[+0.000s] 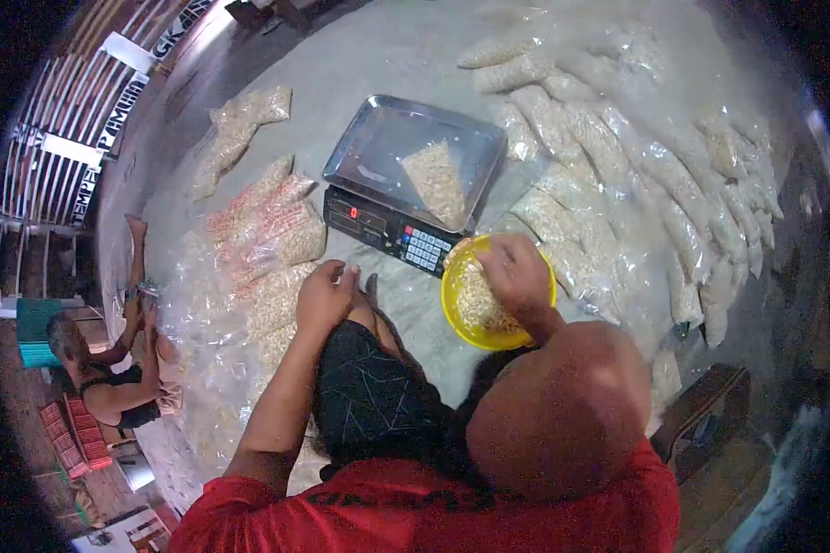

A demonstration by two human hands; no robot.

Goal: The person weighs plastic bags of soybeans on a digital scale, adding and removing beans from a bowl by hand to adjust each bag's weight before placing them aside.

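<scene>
A filled bag (436, 182) lies on the digital scale (367, 219). Beside it, the right hand (518, 276), its grip hidden, reaches into a yellow bowl (480, 337) of pale grains (473, 297); the left hand (326, 297) curls loosely, seemingly empty. Scooping seems underway, needing cupped fingers.

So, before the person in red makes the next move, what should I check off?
1. Bag resting on the scale pan: ok, it lies on it.
2. Display lit: ok, a red 0 shows.
3. Yellow bowl stocked: ok, pale pieces lie in it.
4. Right grip loaded: cannot tell; that hand reaches into the bowl and its fingertips are hidden.
5. Left grip clear of scale and bowl: ok, it is apart from both.
6. Bag sealed: cannot tell; its ends are too small to judge.
</scene>
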